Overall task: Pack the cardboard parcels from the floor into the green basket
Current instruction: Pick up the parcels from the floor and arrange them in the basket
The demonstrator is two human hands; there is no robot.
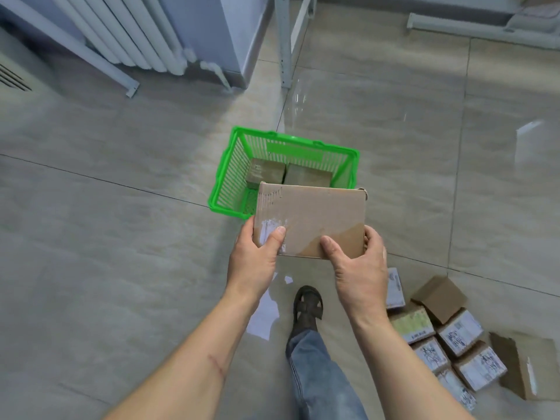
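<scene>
A flat brown cardboard parcel (312, 215) is held in the air just in front of the green basket (230, 174), covering the basket's near edge. My left hand (256, 259) grips its near left corner, thumb on top. My right hand (357, 265) grips its near right corner the same way. Two brown parcels (288, 174) lie side by side inside the basket at its far end. A pile of several cardboard parcels (448, 338), most with white labels, lies on the floor at the lower right.
My foot in a dark sandal (307, 307) stands on the glossy tiled floor just behind the held parcel. A white radiator (136, 34) and a metal frame leg (285, 50) stand beyond the basket. A flattened carton (527, 368) lies at the far right.
</scene>
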